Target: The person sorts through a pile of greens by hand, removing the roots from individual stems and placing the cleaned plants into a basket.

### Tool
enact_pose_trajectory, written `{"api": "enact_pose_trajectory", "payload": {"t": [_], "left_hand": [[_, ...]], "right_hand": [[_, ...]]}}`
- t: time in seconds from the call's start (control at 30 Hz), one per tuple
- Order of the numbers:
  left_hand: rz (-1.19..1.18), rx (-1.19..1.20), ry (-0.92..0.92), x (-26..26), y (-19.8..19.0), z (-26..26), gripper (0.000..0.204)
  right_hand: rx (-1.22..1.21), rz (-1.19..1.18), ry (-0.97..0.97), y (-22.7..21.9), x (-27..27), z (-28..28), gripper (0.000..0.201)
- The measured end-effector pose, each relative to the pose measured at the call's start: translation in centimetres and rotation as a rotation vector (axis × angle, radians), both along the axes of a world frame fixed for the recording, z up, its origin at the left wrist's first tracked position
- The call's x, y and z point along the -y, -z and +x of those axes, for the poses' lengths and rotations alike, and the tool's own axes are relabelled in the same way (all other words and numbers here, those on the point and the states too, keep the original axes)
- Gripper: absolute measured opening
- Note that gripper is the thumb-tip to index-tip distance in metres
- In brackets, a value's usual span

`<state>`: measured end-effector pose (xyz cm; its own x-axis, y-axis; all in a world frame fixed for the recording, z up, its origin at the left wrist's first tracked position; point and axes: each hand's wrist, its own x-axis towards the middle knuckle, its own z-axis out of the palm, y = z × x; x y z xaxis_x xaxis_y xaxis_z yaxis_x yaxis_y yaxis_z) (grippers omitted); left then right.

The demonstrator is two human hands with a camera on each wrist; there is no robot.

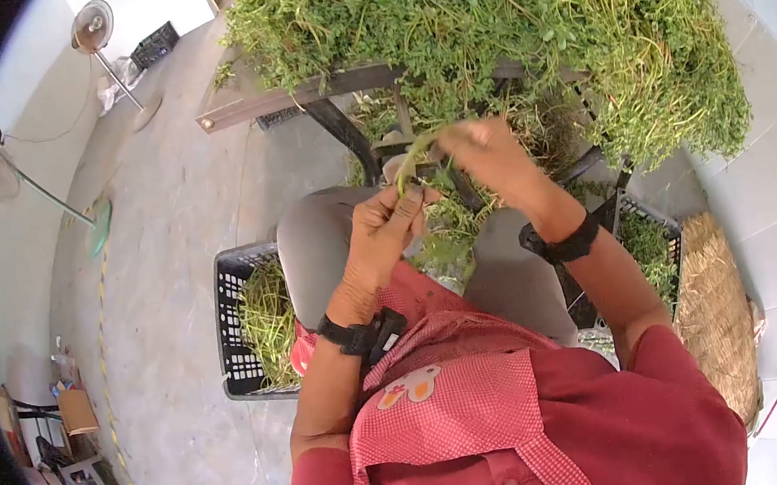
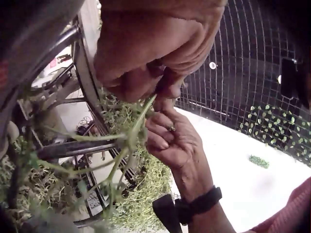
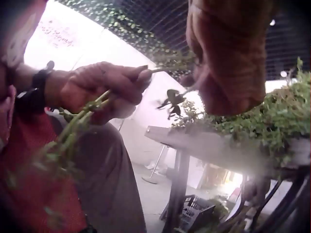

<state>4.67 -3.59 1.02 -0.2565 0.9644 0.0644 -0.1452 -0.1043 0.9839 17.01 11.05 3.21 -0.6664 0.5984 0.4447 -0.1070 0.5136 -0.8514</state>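
A leafy green stem (image 1: 409, 159) runs between the two hands over the person's lap. My left hand (image 1: 382, 233) pinches it between thumb and fingers; its branching lower part (image 3: 73, 131) hangs below that hand in the right wrist view. The right hand (image 1: 495, 160), blurred in the head view, has its fingers curled at the stem's other end. Small dark leaves (image 3: 171, 103) stick out beside the right fingertips. In the left wrist view the right hand (image 2: 175, 141) shows behind the stem, fingers bent toward the palm.
A big heap of leafy greens (image 1: 475, 5) covers the table (image 1: 291, 96) ahead and spills over its edge. Black crates of greens stand by the left leg (image 1: 232, 361) and the right leg (image 1: 677, 254). A straw bundle (image 1: 717, 317) lies at right; fans (image 1: 90, 27) stand left.
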Motion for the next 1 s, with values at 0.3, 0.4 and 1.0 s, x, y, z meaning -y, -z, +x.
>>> {"api": "enact_pose_trajectory", "payload": {"t": [0.3,0.4,1.0], "left_hand": [[0.008,0.632,0.03,-0.3,2.6,-2.7,0.041],[0.042,0.652,0.071,-0.3,3.3,-3.2,0.042],[-0.078,0.412,0.004,-1.0,3.3,-1.9,0.033]], "right_hand": [[0.154,-0.802,-0.143,0.3,-0.1,2.9,0.025],[0.062,-0.912,-0.271,2.5,2.8,1.8,0.02],[0.153,-0.962,-0.178,5.8,6.6,1.1,0.02]]}}
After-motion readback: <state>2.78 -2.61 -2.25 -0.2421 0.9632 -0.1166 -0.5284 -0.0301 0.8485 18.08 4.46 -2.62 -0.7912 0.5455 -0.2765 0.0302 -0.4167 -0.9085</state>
